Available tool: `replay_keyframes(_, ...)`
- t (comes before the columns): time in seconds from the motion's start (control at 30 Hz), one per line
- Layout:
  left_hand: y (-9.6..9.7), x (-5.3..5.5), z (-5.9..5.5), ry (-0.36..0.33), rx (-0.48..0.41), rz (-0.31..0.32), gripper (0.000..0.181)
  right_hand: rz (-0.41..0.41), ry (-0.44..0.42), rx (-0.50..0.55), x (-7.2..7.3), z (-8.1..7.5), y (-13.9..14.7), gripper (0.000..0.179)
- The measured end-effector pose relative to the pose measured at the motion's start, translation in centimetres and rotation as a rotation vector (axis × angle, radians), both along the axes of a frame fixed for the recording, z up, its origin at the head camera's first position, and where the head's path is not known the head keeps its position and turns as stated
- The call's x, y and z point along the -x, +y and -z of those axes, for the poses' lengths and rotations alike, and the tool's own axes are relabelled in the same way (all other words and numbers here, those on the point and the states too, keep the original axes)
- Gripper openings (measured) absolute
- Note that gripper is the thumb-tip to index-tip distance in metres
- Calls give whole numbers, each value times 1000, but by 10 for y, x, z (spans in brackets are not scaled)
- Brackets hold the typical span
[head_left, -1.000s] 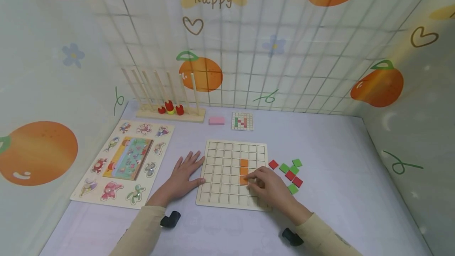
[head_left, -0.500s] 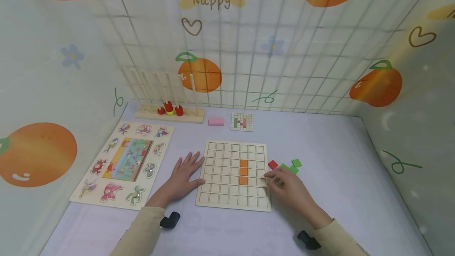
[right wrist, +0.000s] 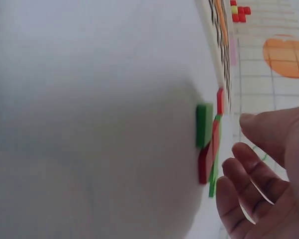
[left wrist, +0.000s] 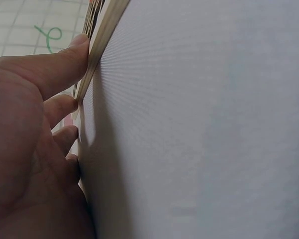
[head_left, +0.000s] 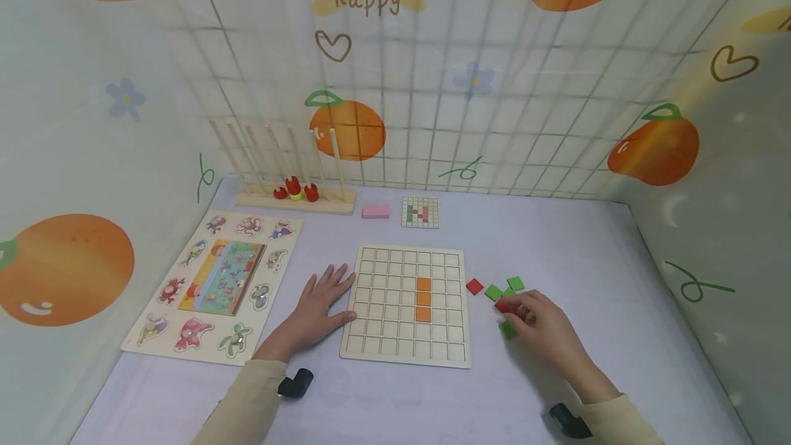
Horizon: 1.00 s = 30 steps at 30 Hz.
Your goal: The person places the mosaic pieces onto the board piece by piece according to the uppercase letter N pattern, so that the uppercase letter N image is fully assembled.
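A wooden grid board (head_left: 383, 335) lies on the table, with a short column of orange tiles (head_left: 423, 299) set in its squares. My left hand (head_left: 316, 311) rests flat at the board's left side, thumb and fingertips touching the edge; the left wrist view shows the thumb (left wrist: 64, 64) against that edge. Right of the board, my right hand (head_left: 546, 328) hovers over loose red and green tiles, partly hiding them. In the right wrist view its thumb and fingers are apart, above a green tile (right wrist: 204, 125) and a red tile (right wrist: 205, 162), holding nothing.
A small pattern card (head_left: 420, 212) and a pink block (head_left: 375, 211) lie behind the board. At the back left stands a peg rack (head_left: 334, 206) with red and yellow beads. An animal picture puzzle (head_left: 167, 335) lies at the left.
My right hand has moved from the orange tiles on the board rightward to the loose tiles. The orange column now shows uncovered. My left hand has stayed in place.
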<state>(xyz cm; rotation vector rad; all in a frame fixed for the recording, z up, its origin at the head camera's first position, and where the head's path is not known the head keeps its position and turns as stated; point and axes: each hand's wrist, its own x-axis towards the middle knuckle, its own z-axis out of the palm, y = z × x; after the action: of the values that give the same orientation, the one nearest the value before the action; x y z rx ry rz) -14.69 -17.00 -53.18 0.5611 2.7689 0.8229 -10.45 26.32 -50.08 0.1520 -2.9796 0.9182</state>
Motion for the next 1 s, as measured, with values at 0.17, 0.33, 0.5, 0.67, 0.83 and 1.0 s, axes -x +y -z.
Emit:
replay_keyframes(0.17, 0, 0, 0, 2, -3, 1, 77, 48, -69, -40, -1, 3, 8, 25)
replay_keyframes(0.33, -1, 0, 1, 11, 2, 3, 78, 58, -83, -65, -1, 8, 14, 30)
replay_keyframes(0.5, -1, 0, 1, 15, 2, 3, 78, 39, -70, -76, -1, 11, 18, 31)
replay_keyframes(0.67, -1, 0, 1, 14, -8, 6, 78, 35, -74, -85, 1, 10, 21, 31)
replay_keyframes(0.83, -1, 0, 1, 11, 0, 5, 78, 47, -81, -78, 4, 8, 31, 28)
replay_keyframes(1.0, -1, 0, 1, 8, 1, 10, 79, 66, -76, -82, 7, 11, 41, 30)
